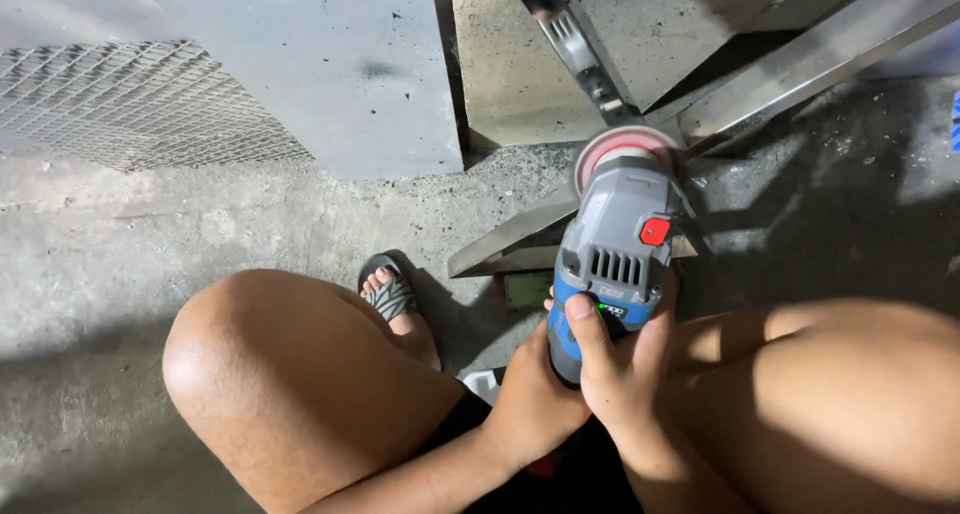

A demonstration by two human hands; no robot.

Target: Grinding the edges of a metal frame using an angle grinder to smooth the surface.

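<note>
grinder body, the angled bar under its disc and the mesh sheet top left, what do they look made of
Angle grinder: moulded plastic housing by the look, matte grey and blue with vent slots and a red button; both hands grip it. Angled bar: likely steel, bare grey with a dull sheen and sharp folded edges. Mesh sheet: probably expanded metal, pale grey with a diamond-pattern lattice.

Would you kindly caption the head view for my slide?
Both hands, left and right, grip a grinder, disc at a metal bar.

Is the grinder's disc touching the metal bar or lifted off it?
Touching, as far as the view shows: the angle grinder, held by both hands, has its pink disc against the angled metal bar. No sparks show.
</note>
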